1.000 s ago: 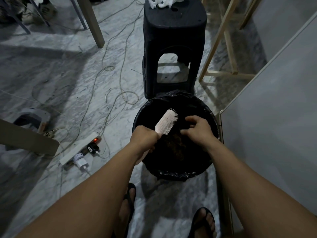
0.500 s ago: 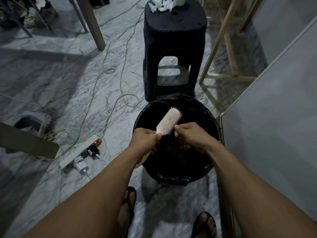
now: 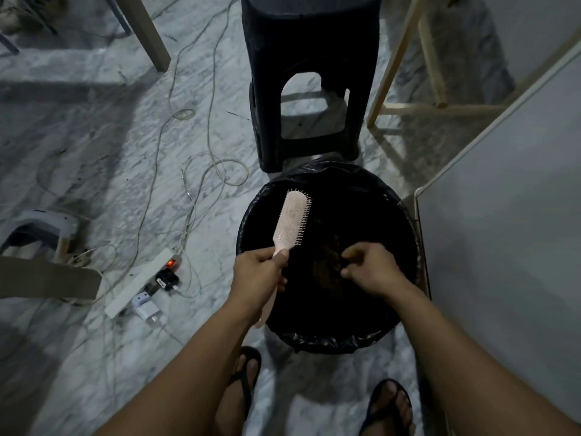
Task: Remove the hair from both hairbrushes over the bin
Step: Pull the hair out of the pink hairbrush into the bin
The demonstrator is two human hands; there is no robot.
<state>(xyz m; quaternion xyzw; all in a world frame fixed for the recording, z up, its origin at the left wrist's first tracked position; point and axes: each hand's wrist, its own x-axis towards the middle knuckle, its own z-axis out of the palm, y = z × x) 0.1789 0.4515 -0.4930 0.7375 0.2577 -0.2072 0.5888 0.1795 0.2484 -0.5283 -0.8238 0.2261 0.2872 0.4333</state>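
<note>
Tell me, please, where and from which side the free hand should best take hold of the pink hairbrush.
Probably the pink hairbrush by its bare upper tip, from the right, over the bin. The left hand already fills the handle, and the bristles along the right edge face the right hand.

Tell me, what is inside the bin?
The bin holds a black liner and a brownish clump, probably hair. The right hand covers part of it; the dark bottom cannot be made out.
</note>
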